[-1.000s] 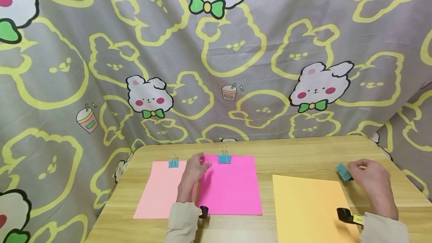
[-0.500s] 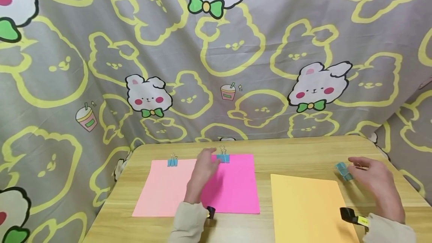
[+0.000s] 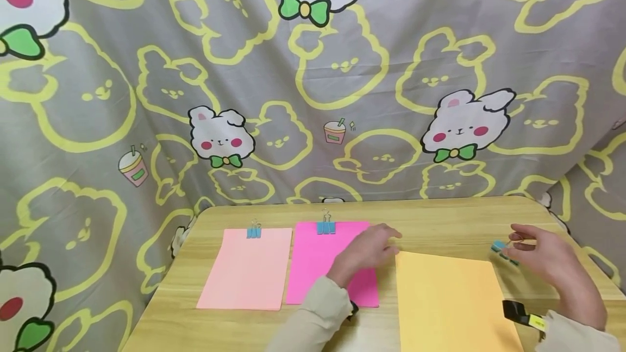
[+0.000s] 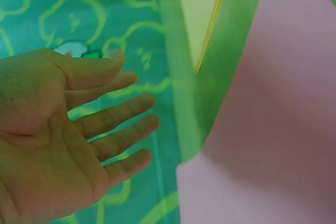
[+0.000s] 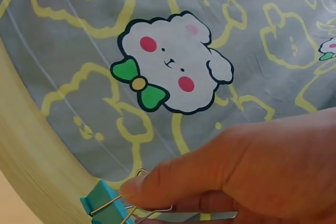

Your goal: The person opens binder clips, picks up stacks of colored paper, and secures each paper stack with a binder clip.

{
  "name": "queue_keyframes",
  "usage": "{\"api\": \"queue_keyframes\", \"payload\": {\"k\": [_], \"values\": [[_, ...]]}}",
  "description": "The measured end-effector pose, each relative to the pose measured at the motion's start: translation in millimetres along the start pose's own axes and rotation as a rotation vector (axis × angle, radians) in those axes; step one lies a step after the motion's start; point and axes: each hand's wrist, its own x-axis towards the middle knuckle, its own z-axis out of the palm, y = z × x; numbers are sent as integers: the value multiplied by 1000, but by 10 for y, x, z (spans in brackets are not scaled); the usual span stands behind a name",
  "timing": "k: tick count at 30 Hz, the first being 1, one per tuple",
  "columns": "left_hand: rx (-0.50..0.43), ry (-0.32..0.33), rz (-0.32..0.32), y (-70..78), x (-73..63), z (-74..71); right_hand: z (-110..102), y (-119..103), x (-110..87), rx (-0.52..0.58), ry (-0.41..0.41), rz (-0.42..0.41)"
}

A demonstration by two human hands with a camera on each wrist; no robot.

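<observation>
Between thumb and fingers my right hand [image 3: 550,251] pinches the wire handles of a teal binder clip [image 5: 107,203], just above the table's right side. Its blue body [image 3: 500,247] points left, away from the palm. My left hand [image 3: 369,246] passes over the right part of a bright pink paper stack [image 3: 323,265], holding nothing. In the left wrist view its fingers [image 4: 118,116] are spread and nearly straight. Close to those fingertips lies the top left corner of a yellow-orange paper stack [image 3: 450,297].
A light pink paper stack [image 3: 244,270] lies at the left with a blue binder clip [image 3: 254,232] on its top edge. Another blue clip [image 3: 326,227] grips the bright pink stack's top edge. Behind the wooden table [image 3: 440,221] hangs a patterned grey curtain [image 3: 371,113].
My left hand has swept right, from the bright pink stack's left edge toward the yellow-orange paper. The right hand's grip has shifted onto the clip's handles, and the clip has turned.
</observation>
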Motion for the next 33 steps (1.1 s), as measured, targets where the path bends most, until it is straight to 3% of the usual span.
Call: {"api": "queue_keyframes", "payload": {"k": [7, 11, 20, 25, 33], "values": [[57, -19, 51, 221, 235, 214, -24, -57, -17, -45, 117, -38], [129, -44, 33, 310, 309, 304, -35, -90, -23, -65, 157, -49], [277, -129, -89, 538, 376, 451, -14, -53, -31, -69, 134, -48], [393, -126, -130, 652, 398, 563, -18, -25, -40, -71, 118, -46], [477, -150, -193, 657, 426, 590, -31, -46, -19, -25, 41, -50]]}}
